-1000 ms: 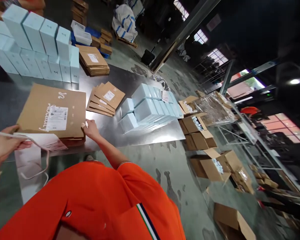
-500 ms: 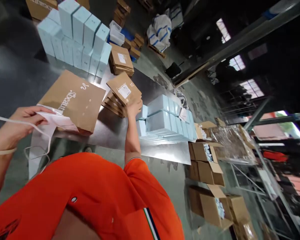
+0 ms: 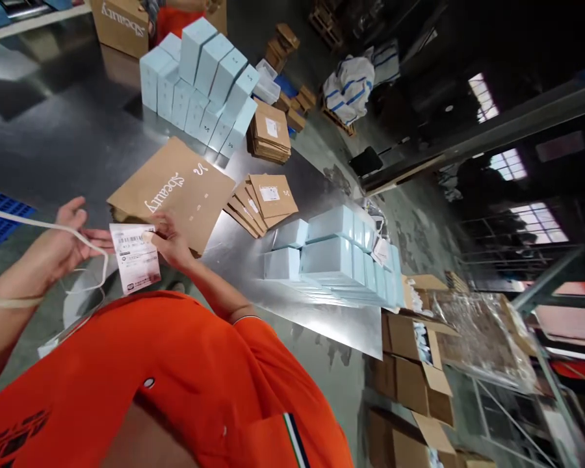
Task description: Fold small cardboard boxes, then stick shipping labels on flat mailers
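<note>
metal table point(image 3: 53, 143) | flat brown carton point(image 3: 175, 192) | small cartons point(image 3: 260, 201) | pale-blue boxes point(image 3: 202, 81), point(image 3: 336, 250)

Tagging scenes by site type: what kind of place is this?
Likely a warehouse packing station: stacked pale-blue boxes and flat brown mailers on a steel table, open cartons on the concrete floor, and both hands on a shipping label.

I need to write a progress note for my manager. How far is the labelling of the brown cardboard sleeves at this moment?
Done: a fanned pile of small sleeves beside the big one already carries white labels. In hand: the left hand and right hand hold a white label over the table edge. Left: the big brown sleeve on top of its pile shows no label yet; pale blue boxes lie nearby.
</note>
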`<move>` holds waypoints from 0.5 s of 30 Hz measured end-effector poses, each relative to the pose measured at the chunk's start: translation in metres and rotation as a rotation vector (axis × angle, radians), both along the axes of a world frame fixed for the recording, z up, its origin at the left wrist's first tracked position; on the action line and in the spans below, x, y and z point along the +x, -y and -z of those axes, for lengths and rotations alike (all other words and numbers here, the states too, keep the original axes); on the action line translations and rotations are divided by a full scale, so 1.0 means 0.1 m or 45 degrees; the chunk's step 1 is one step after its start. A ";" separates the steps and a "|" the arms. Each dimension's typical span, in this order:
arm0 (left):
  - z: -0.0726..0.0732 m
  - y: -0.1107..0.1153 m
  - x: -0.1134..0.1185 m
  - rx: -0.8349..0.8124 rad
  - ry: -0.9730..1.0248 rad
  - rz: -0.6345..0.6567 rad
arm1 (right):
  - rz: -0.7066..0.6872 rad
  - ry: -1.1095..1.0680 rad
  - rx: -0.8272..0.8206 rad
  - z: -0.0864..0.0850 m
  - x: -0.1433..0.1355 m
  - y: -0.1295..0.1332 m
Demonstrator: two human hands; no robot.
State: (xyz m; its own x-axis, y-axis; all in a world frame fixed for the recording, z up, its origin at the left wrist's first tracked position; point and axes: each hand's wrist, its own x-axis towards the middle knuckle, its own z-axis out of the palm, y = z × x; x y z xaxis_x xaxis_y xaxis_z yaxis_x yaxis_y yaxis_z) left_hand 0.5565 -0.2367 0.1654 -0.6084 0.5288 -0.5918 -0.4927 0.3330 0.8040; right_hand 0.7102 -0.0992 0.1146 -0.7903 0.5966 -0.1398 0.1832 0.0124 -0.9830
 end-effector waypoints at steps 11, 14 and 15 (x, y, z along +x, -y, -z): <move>0.08 -0.12 0.23 0.120 -0.164 0.203 | 0.134 0.131 0.027 -0.07 0.01 0.17; 0.08 -0.22 0.16 0.108 -0.118 0.311 | 0.199 0.157 0.224 -0.13 0.11 0.11; 0.11 -0.25 0.12 0.080 -0.067 0.388 | 0.248 0.163 0.317 -0.17 0.11 0.03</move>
State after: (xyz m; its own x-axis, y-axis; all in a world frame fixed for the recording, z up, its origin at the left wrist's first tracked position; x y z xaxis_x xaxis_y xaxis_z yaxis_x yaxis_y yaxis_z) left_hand 0.5687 -0.2117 0.1546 -0.4454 0.7260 -0.5240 -0.3347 0.4078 0.8495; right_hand 0.7217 -0.1023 0.1317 -0.6437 0.7628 -0.0618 0.3275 0.2017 -0.9231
